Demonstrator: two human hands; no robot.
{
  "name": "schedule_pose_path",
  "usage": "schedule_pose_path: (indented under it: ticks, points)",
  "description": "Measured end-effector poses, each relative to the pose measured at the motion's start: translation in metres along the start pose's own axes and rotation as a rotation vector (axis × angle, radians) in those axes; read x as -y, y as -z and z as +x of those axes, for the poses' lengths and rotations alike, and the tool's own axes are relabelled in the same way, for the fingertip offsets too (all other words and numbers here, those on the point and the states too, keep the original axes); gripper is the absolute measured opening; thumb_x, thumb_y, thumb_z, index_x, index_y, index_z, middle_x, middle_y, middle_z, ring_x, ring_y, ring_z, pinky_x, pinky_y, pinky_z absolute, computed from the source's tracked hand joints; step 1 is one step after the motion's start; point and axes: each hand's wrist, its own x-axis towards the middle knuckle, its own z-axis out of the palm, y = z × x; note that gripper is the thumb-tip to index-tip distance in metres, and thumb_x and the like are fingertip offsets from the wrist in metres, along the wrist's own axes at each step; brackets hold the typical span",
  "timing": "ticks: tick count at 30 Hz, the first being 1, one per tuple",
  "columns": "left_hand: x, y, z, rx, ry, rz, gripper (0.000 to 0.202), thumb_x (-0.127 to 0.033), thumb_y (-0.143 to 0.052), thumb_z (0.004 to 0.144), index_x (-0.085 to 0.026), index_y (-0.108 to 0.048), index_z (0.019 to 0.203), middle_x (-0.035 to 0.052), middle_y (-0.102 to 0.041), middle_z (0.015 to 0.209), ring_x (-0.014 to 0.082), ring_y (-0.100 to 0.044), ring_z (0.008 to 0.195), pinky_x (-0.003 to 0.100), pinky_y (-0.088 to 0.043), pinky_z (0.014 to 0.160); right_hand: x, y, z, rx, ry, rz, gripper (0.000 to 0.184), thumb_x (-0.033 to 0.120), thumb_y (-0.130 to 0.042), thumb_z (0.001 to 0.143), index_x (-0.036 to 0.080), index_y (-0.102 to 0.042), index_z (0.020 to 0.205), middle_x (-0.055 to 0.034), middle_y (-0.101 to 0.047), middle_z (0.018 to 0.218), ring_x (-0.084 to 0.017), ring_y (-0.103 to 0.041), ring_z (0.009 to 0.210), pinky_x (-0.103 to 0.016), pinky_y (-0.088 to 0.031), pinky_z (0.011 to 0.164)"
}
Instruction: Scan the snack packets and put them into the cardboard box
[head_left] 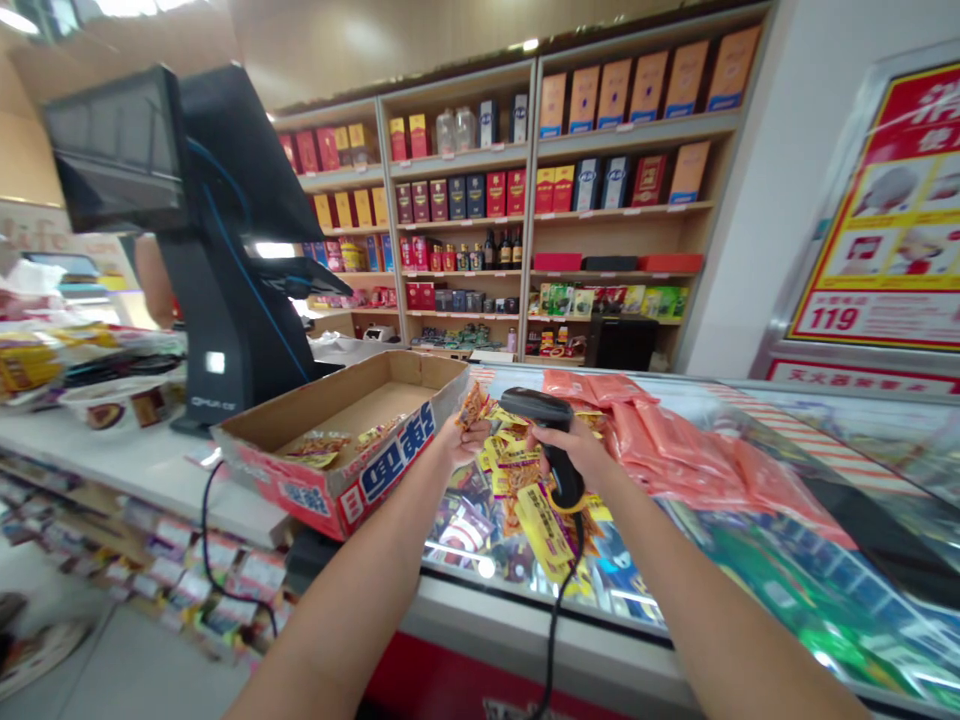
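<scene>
At the shop counter, the person's left grip (461, 442) pinches a small yellow-and-red snack packet (474, 405) between fingers and thumb, just beside the right grip (571, 450), which is closed firmly around a black corded barcode scanner (551, 425). Below both hands, a heap of yellow snack packets (525, 490) lies on a glass-topped display case (885, 425), beside pink packets (660, 440). A cardboard box (337, 440) holding more packets sits on the white worktop (142, 470), near a black till screen (225, 200)
</scene>
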Motion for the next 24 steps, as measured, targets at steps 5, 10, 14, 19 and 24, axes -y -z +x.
schedule_pose_path:
  ticks: [5,10,14,19,24]
  points:
    - [-0.001,0.007,-0.007,-0.013,0.227,-0.078,0.032,-0.004,-0.039,0.089,-0.017,-0.032,0.061,-0.0067,-0.031,0.047,0.0003,-0.026,0.027,0.008,-0.016,0.028,0.002,-0.007,-0.006,0.130,0.017,-0.073,0.026,0.037,-0.076,0.065,0.017,-0.064,0.076,-0.0014,-0.068,0.062,-0.012,-0.054,0.036,-0.023,-0.042,0.036]
    - [-0.001,0.001,-0.010,-0.121,0.185,-0.062,0.029,-0.005,-0.040,0.089,-0.017,-0.037,0.062,-0.0065,-0.031,0.043,0.0023,-0.027,0.027,0.008,-0.017,0.028,0.001,-0.012,-0.009,0.164,0.048,-0.152,0.027,0.036,-0.077,0.066,0.016,-0.064,0.078,-0.0010,-0.066,0.060,-0.012,-0.055,0.037,-0.023,-0.041,0.037]
    - [0.001,-0.010,-0.015,-0.159,0.181,-0.027,0.029,-0.007,-0.037,0.090,-0.016,-0.040,0.063,-0.0067,-0.029,0.041,0.0024,-0.024,0.027,0.009,-0.016,0.030,0.000,-0.013,-0.009,0.209,0.073,-0.173,0.025,0.037,-0.077,0.068,0.016,-0.063,0.071,0.0009,-0.061,0.053,-0.011,-0.053,0.036,-0.022,-0.040,0.038]
    - [0.002,-0.015,-0.016,-0.191,0.186,0.000,0.030,-0.007,-0.039,0.089,-0.016,-0.039,0.061,-0.0063,-0.027,0.041,0.0030,-0.023,0.028,0.011,-0.017,0.031,-0.001,-0.013,-0.009,0.212,0.052,-0.158,0.026,0.038,-0.077,0.067,0.015,-0.065,0.075,0.0006,-0.062,0.055,-0.011,-0.053,0.036,-0.022,-0.039,0.036]
    - [0.002,-0.006,-0.011,-0.144,0.165,0.009,0.023,-0.006,-0.046,0.084,-0.016,-0.042,0.063,-0.0064,-0.030,0.044,0.0031,-0.024,0.028,0.012,-0.017,0.031,-0.002,-0.013,-0.009,0.214,0.045,-0.152,0.024,0.037,-0.076,0.067,0.016,-0.064,0.071,0.0001,-0.063,0.054,-0.011,-0.052,0.036,-0.022,-0.038,0.035]
